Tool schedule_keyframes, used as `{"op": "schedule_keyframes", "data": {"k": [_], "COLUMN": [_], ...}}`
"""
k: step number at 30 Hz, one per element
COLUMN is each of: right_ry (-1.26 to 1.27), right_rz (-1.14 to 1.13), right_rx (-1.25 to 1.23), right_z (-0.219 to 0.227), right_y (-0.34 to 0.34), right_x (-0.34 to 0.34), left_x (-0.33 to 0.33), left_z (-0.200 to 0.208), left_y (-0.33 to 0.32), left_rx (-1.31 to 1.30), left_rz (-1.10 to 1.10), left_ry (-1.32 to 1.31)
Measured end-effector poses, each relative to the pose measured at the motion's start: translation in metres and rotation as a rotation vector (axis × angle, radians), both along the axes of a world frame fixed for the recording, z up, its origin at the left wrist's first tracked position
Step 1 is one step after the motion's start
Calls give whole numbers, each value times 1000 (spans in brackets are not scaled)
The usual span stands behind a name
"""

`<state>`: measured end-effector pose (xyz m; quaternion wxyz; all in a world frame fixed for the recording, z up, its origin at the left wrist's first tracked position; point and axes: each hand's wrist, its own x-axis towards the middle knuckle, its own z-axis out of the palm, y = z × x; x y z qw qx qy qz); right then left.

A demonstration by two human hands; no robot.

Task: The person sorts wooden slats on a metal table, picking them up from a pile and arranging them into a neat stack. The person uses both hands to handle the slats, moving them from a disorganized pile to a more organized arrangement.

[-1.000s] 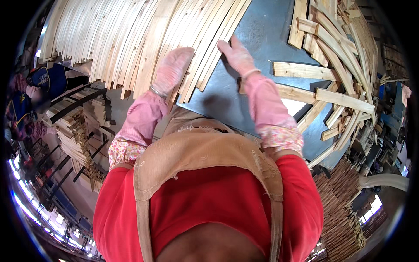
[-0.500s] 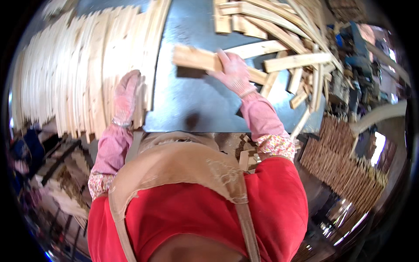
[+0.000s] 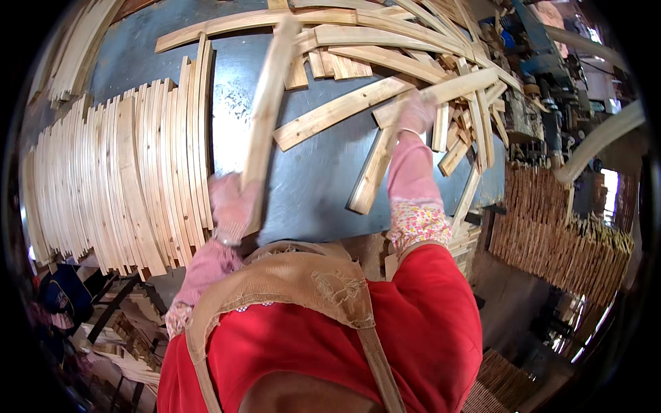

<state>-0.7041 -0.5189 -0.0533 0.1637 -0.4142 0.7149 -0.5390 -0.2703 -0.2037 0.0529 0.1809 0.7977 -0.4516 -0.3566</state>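
Observation:
My left hand (image 3: 233,206), in a pink work glove, grips the near end of a long pale wooden strip (image 3: 270,103). That strip points away from me and is smeared by motion. Right beside it, on the left, lies a row of wooden strips (image 3: 127,186) set edge to edge. My right hand (image 3: 416,113), gloved too, is closed over a wooden strip (image 3: 468,86) on the loose pile; its fingertips are partly blurred. Just below that hand another strip (image 3: 372,175) rests at a slant on the blue-grey table (image 3: 310,186).
Loose strips (image 3: 392,38) lie crosswise over the table's far right. Another bundle of strips (image 3: 82,51) is at the far left. Machinery (image 3: 544,76) with a pale hose (image 3: 599,141) stands at right, beside stacked wooden slats (image 3: 558,234). A blue bag (image 3: 65,292) is at lower left.
The strip that was in my right hand is now in my left, turned lengthwise beside the row. My right hand has moved right onto the pile. The view has shifted.

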Motion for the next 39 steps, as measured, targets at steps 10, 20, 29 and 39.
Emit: {"op": "schedule_keyframes", "data": {"k": [10,20,29,39], "right_ry": [-752,-276,469,1330], "right_rz": [340,1870,1326,1269], "right_rx": [88,578,241,516], "right_z": [37,80,44,72], "right_y": [25,234,21,-167], "right_x": [68,353,403,475], "left_x": [49,92,225,226], "left_z": [-37,23,-39,-47], "left_y": [45,-58,140,141], "left_rx": [27,-321,25,214], "left_rz": [219,298,217,248], "left_ry": [-480,72,-725,-753]}}
